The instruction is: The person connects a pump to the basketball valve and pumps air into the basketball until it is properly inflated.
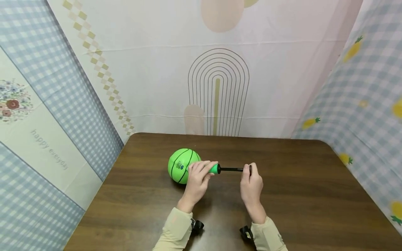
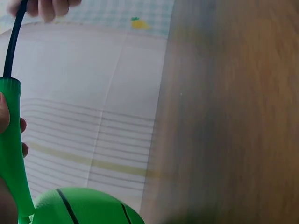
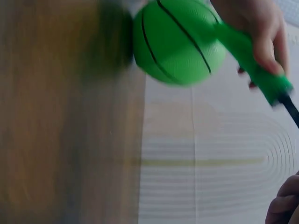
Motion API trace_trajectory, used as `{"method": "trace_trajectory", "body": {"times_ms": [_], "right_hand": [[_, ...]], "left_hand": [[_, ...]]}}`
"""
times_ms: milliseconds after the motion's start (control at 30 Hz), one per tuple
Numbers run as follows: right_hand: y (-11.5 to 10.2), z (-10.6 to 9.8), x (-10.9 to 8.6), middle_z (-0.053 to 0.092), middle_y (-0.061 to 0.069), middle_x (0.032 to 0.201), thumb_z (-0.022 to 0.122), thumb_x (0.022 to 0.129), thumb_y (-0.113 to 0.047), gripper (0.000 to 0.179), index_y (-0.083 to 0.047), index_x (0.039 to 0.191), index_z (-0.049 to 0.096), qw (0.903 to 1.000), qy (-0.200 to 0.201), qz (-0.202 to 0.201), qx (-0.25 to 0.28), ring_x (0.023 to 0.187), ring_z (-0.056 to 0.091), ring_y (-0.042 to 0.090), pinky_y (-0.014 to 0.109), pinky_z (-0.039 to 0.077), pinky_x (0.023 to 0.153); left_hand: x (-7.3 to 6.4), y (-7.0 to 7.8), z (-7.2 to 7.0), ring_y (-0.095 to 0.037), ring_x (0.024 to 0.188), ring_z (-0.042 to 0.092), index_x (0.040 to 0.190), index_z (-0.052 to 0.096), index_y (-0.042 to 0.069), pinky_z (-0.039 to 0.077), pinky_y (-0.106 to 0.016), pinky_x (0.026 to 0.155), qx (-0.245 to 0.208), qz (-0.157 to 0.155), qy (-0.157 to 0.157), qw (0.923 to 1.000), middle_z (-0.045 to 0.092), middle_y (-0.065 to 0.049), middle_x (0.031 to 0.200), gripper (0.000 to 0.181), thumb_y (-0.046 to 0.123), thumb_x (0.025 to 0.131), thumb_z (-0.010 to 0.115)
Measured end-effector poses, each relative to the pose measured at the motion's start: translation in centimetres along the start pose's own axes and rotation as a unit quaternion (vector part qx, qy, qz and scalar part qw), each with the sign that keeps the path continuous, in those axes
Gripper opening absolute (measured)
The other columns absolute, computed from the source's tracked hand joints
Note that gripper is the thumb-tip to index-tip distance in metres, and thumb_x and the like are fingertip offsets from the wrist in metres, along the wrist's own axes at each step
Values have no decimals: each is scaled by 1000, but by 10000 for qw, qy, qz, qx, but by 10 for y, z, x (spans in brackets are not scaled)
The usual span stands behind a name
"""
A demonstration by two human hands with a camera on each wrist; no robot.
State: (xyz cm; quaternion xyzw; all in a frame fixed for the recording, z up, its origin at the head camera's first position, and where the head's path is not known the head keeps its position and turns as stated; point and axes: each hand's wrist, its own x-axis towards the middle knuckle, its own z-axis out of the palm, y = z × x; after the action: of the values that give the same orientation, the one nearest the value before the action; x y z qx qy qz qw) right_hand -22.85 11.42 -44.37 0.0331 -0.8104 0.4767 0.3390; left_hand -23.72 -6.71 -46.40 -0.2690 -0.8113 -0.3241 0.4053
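A green ball with black lines [image 1: 181,164] rests on the wooden table. Against its right side points a green hand pump [image 2: 13,144], its narrow end meeting the ball. My left hand [image 1: 198,177] grips the pump's green barrel, fingers over the top. From the barrel a black rod [image 1: 231,169] extends to the right, partly drawn out. At its far end my right hand [image 1: 252,183] holds the black handle, which the fingers mostly hide. In the right wrist view, the left thumb lies along the barrel [image 3: 254,70] near its collar.
The brown wooden table [image 1: 141,216] has rounded far corners. Behind it hangs a pale patterned cloth [image 1: 157,80]. Blue checked cloths hang at the left [image 1: 69,69] and right [image 1: 370,139]. Black straps with small devices [image 1: 197,226] sit at both wrists.
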Motion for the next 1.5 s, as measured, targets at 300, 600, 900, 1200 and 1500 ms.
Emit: {"method": "trace_trajectory", "body": {"times_ms": [300, 600, 900, 1200, 1500], "right_hand": [[-2, 20, -23, 39, -1, 53, 45, 100, -13, 20, -2, 84, 46, 9997, -193, 166, -43, 46, 34, 5, 25, 29, 45], [3, 21, -25, 35, -1, 51, 49, 97, -9, 16, -2, 83, 46, 9991, -108, -289, -289, 46, 32, 6, 24, 28, 44], [6, 11, -12, 36, -5, 45, 58, 91, -14, 18, -7, 75, 51, 9818, -410, -1411, -1207, 38, 29, 3, 20, 23, 40], [20, -20, 15, 33, 2, 44, 50, 94, -14, 28, -7, 67, 49, 9869, 285, -937, -1280, 38, 32, 13, 28, 23, 44], [15, -6, 6, 39, -4, 55, 38, 104, -23, 36, -7, 73, 45, 9948, -632, 774, -171, 45, 34, 7, 26, 28, 48]], "left_hand": [[0, 22, 21, -17, 96, 59, 116, 69, 15, 35, -37, 89, -12, 179, 20, 9998, 69, -1, 105, 35, 19, 81, 67], [-1, 27, 23, -16, 96, 60, 115, 70, 17, 36, -36, 88, -81, 168, 1, 9998, 70, 0, 105, 33, 22, 82, 68], [0, 9, 6, -18, 101, 60, 116, 69, 15, 38, -38, 92, -30, 300, -176, 9994, 70, 0, 108, 30, 31, 95, 55], [1, -5, -4, -19, 102, 60, 117, 68, 16, 36, -40, 92, 57, 36, 18, 10000, 69, -1, 107, 32, 19, 85, 67], [0, -4, 0, -20, 99, 60, 111, 71, 15, 35, -43, 93, 160, -60, 165, 9997, 71, -3, 104, 32, 18, 79, 73]]}}
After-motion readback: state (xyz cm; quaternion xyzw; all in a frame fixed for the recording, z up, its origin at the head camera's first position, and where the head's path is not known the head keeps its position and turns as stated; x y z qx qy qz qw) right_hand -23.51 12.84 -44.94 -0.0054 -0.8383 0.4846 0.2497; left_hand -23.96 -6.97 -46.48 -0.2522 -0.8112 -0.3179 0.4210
